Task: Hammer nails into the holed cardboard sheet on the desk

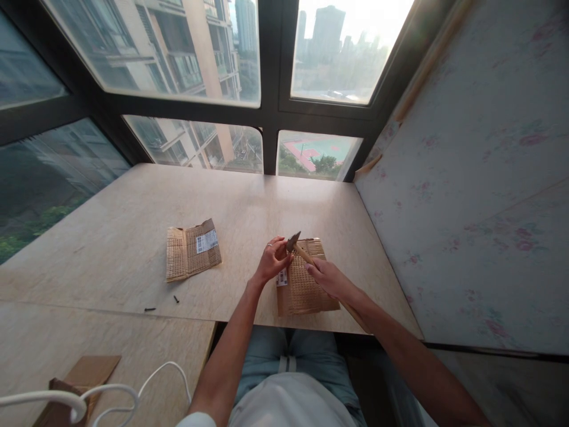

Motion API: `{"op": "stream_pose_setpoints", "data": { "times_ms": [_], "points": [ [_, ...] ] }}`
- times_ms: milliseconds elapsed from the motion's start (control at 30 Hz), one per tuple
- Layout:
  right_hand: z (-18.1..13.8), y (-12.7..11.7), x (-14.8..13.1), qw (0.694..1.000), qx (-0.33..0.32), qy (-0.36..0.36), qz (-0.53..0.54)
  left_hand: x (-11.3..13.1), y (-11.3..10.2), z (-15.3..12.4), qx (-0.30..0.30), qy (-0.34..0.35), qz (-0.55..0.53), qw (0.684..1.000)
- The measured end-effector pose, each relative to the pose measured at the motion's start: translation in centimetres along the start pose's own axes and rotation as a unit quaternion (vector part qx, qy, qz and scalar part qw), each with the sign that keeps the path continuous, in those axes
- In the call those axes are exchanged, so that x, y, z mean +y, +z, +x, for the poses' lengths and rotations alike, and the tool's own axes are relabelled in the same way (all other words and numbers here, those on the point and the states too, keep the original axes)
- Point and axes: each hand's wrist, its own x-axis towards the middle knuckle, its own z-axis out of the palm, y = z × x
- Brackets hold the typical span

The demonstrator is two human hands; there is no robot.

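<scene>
My right hand (326, 277) is closed round the wooden handle of a hammer (304, 254). The hammer's metal head is just beside the fingers of my left hand (270, 261), over the far left part of a brown corrugated cardboard piece (311, 287). My left fingers are pinched together above that cardboard; what they hold, if anything, is too small or hidden to make out. A white printed label (282, 277) shows on the cardboard's left side, partly behind my left hand.
A second cardboard piece (189, 255) with a label lies to the left. Two dark screws or nails (176, 299) rest nearer me. White cable (128, 388) and folded cardboard (95, 370) are at lower left. Windows stand behind, a flowered wall (471, 207) at right.
</scene>
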Motion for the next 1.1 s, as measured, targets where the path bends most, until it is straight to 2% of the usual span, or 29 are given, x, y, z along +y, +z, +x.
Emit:
{"op": "stream_pose_setpoints", "data": {
  "times_ms": [200,467,700,1100],
  "points": [
    [0.1,-0.2,-0.3,1.000,0.013,-0.006,-0.004,0.2,0.1,0.1,-0.004,-0.007,-0.014,1.000],
    [0.6,0.5,0.7,1.000,0.011,-0.001,-0.025,0.7,-0.1,0.1,-0.006,-0.004,-0.043,0.999],
    [-0.5,-0.6,-0.4,1.000,0.011,-0.016,-0.017,0.7,-0.1,-0.2,0.018,-0.021,-0.050,0.998],
    [-0.6,-1.2,-0.8,1.000,0.022,-0.006,-0.010,0.3,-0.5,1.0,-0.008,0.060,0.024,0.998]
  ]
}}
